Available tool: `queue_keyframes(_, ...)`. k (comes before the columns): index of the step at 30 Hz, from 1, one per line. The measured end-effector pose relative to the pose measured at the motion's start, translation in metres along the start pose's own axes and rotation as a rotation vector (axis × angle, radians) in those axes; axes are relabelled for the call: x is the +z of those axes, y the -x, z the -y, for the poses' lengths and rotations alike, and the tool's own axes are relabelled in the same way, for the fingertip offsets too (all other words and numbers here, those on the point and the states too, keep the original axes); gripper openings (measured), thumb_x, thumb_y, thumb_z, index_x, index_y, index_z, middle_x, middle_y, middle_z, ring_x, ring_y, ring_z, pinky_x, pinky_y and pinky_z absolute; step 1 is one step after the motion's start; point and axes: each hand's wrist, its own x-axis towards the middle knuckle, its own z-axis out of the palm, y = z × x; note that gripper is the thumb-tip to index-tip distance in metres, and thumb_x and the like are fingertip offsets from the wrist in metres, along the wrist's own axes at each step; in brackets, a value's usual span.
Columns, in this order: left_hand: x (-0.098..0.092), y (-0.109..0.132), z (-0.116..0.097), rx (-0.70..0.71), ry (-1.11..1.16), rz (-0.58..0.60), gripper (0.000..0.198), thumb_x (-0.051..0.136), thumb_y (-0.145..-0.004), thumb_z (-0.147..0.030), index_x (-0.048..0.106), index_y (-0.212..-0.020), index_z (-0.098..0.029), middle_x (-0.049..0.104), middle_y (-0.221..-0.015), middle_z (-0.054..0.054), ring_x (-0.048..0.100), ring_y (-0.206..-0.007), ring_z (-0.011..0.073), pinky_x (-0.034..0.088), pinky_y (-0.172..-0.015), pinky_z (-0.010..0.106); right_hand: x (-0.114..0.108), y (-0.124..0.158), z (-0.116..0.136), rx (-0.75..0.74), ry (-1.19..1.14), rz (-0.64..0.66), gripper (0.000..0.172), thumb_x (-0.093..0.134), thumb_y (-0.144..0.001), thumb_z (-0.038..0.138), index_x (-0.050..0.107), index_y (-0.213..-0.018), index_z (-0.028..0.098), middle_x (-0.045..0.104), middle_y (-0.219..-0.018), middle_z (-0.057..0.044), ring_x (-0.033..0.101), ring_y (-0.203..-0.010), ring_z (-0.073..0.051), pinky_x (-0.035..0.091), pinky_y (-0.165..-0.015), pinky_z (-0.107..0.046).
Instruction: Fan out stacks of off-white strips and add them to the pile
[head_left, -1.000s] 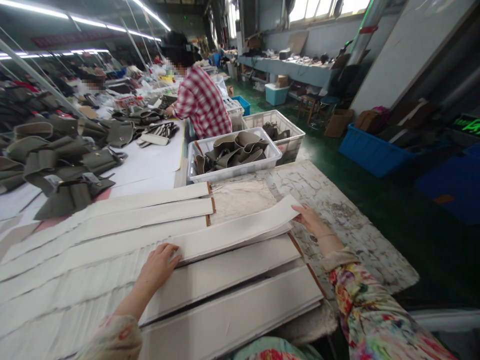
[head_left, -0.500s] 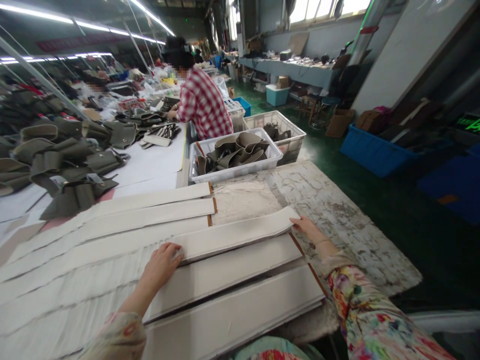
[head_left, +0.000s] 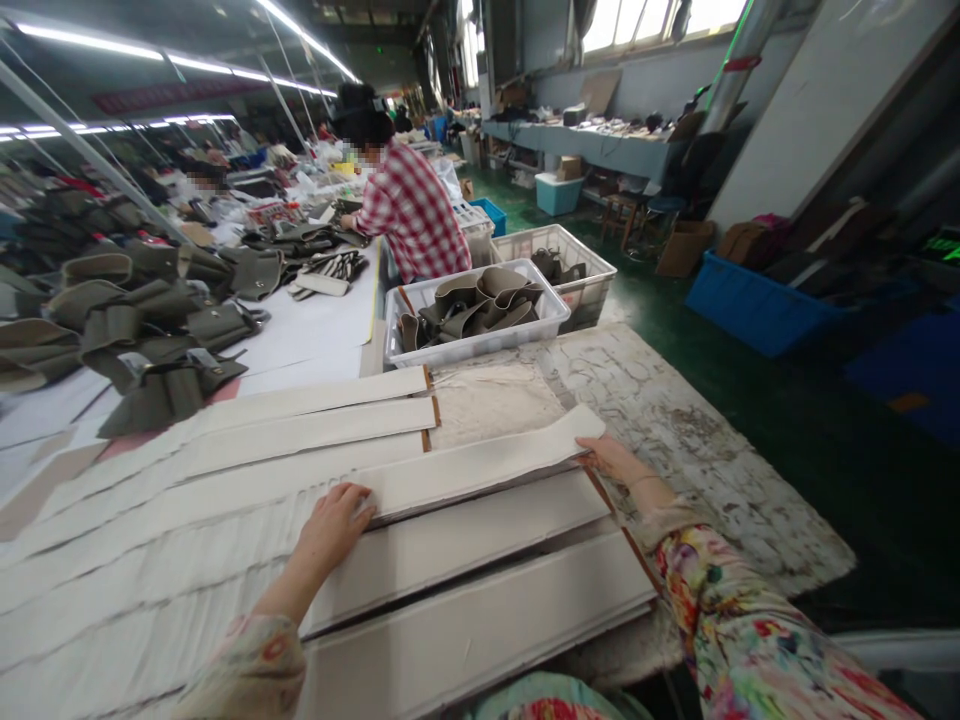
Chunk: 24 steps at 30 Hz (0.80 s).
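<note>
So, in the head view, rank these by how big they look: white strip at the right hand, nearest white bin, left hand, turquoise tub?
1. White strip and nearest white bin: too alike to rank; the strip looks longer, the bin taller.
2. Left hand.
3. Turquoise tub, smallest only as seen; it's farther away.

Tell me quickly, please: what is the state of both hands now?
Left hand: open, loosely curled, touching a long flat off-white strip.
Right hand: closed, holding that strip's raised end.

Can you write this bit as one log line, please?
left hand: touching white strip | right hand: gripping its bent-up end | beyond: white crate holding dark pieces
</note>
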Motion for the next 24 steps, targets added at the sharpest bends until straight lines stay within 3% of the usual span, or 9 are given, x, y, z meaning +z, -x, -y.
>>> queue_keyframes(7, -0.007, 0.005, 0.002, 0.036, 0.185, -0.080, 0.033, 0.042, -0.074, -0.036, 0.053, -0.099, -0.018, 0.052, -0.110, 0.007, 0.045, -0.106, 0.0225, 0.032, -0.095, 0.036, 0.004, 0.032, 0.049, -0.113, -0.052, -0.010, 0.016, 0.065, -0.062, 0.020, 0.060, -0.078, 0.019, 0.066, -0.083, 0.000, 0.060, -0.069, -0.013, 0.055, -0.063, -0.024)
queue_keyframes(9, -0.016, 0.013, -0.013, -0.019, 0.311, -0.166, 0.028, 0.042, -0.074, -0.034, 0.054, -0.093, -0.018, 0.056, -0.103, 0.007, 0.048, -0.101, 0.0225, 0.034, -0.094, 0.037, 0.008, 0.040, 0.052, -0.119, -0.052, -0.019, 0.018, 0.065, -0.062, 0.020, 0.060, -0.079, 0.018, 0.065, -0.085, -0.001, 0.060, -0.072, -0.014, 0.055, -0.066, -0.024)
queue_keyframes(11, -0.022, 0.026, -0.043, -0.106, 0.502, -0.191, 0.023, 0.042, -0.075, -0.034, 0.055, -0.087, -0.018, 0.058, -0.094, 0.006, 0.051, -0.093, 0.0222, 0.038, -0.087, 0.038, 0.011, 0.048, 0.051, -0.118, -0.045, -0.038, 0.017, 0.063, -0.063, 0.019, 0.060, -0.080, 0.018, 0.064, -0.087, -0.002, 0.060, -0.074, -0.014, 0.054, -0.068, -0.023)
queue_keyframes(12, -0.022, 0.034, -0.063, -0.110, 0.660, -0.105, 0.023, 0.043, -0.075, -0.035, 0.055, -0.085, -0.018, 0.060, -0.089, 0.006, 0.053, -0.089, 0.0213, 0.042, -0.082, 0.036, 0.013, 0.051, 0.050, -0.116, -0.039, -0.049, 0.017, 0.062, -0.064, 0.019, 0.059, -0.080, 0.018, 0.064, -0.088, -0.002, 0.060, -0.074, -0.013, 0.053, -0.069, -0.022)
queue_keyframes(15, -0.010, 0.050, -0.121, -0.193, 1.226, 0.381, 0.029, 0.055, -0.070, -0.039, 0.055, -0.089, -0.016, 0.061, -0.084, 0.007, 0.058, -0.076, 0.0188, 0.046, -0.070, 0.031, 0.018, 0.062, 0.047, -0.103, -0.001, -0.077, 0.014, 0.060, -0.064, 0.020, 0.058, -0.077, 0.020, 0.063, -0.090, -0.003, 0.061, -0.078, -0.014, 0.053, -0.070, -0.020)
queue_keyframes(16, -0.003, 0.052, -0.137, -0.248, 1.418, 0.489, 0.033, 0.058, -0.068, -0.039, 0.054, -0.091, -0.015, 0.061, -0.085, 0.008, 0.059, -0.076, 0.0175, 0.046, -0.070, 0.030, 0.020, 0.066, 0.047, -0.095, 0.019, -0.081, 0.013, 0.061, -0.063, 0.021, 0.058, -0.075, 0.020, 0.063, -0.089, -0.004, 0.061, -0.081, -0.016, 0.053, -0.072, -0.021)
queue_keyframes(18, 0.015, 0.050, -0.158, -0.364, 1.779, 0.561, 0.033, 0.061, -0.068, -0.039, 0.054, -0.087, -0.014, 0.061, -0.090, 0.010, 0.059, -0.077, 0.0153, 0.046, -0.070, 0.026, 0.023, 0.072, 0.048, -0.083, 0.068, -0.109, 0.016, 0.062, -0.059, 0.024, 0.058, -0.074, 0.023, 0.064, -0.088, -0.005, 0.060, -0.089, -0.019, 0.053, -0.077, -0.024)
queue_keyframes(20, 0.031, 0.044, -0.166, -0.501, 2.037, 0.479, 0.030, 0.061, -0.070, -0.038, 0.056, -0.083, -0.012, 0.060, -0.094, 0.011, 0.059, -0.078, 0.0134, 0.046, -0.070, 0.023, 0.025, 0.077, 0.049, -0.078, 0.134, -0.144, 0.022, 0.063, -0.056, 0.027, 0.058, -0.077, 0.028, 0.064, -0.092, -0.006, 0.056, -0.099, -0.021, 0.052, -0.079, -0.025)
queue_keyframes(24, 0.048, 0.029, -0.158, -0.711, 2.294, 0.143, 0.026, 0.057, -0.074, -0.039, 0.056, -0.086, -0.015, 0.060, -0.092, 0.006, 0.058, -0.073, 0.0111, 0.047, -0.063, 0.020, 0.017, 0.073, 0.041, -0.049, 0.259, -0.135, 0.044, 0.060, -0.056, 0.036, 0.051, -0.099, 0.040, 0.058, -0.109, -0.005, 0.045, -0.113, -0.019, 0.050, -0.084, -0.026)
